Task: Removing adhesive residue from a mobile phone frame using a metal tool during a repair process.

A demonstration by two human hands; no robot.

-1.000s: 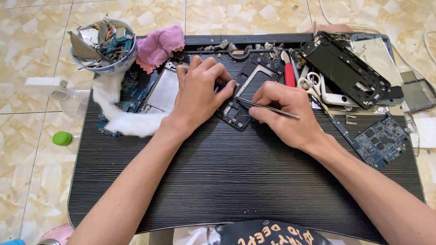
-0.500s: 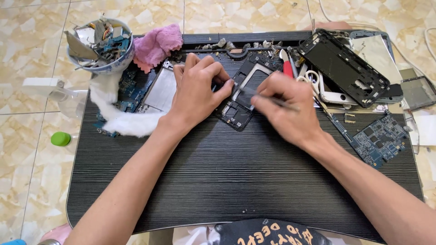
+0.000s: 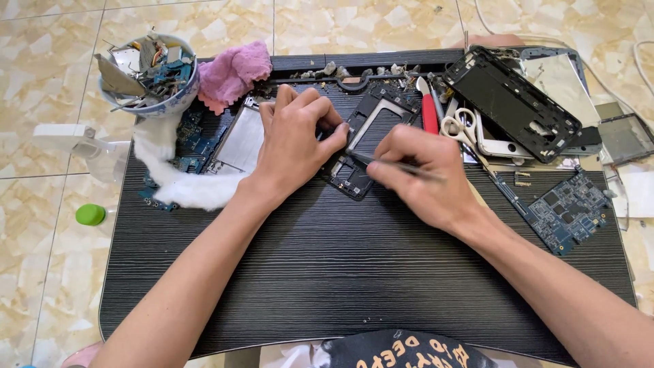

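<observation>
A black phone frame (image 3: 376, 116) lies tilted on the dark table (image 3: 354, 272) near its far middle. My left hand (image 3: 294, 136) rests on the frame's left side and presses it down with the fingers curled. My right hand (image 3: 422, 174) grips a thin metal tool (image 3: 402, 165) like a pen, its tip touching the frame's lower edge between the two hands. Both forearms stretch in from the near edge.
A bowl of scrap parts (image 3: 146, 71) and a pink cloth (image 3: 231, 71) sit far left, with white cotton (image 3: 184, 184) over a blue circuit board. Scissors (image 3: 462, 126), a red-handled tool (image 3: 429, 112), phone housings (image 3: 514, 102) and another board (image 3: 569, 208) lie right. A green cap (image 3: 90, 214) lies on the floor.
My right hand has shifted a little left and down along the frame with the tool. My left hand stays on the frame, which has barely moved.
</observation>
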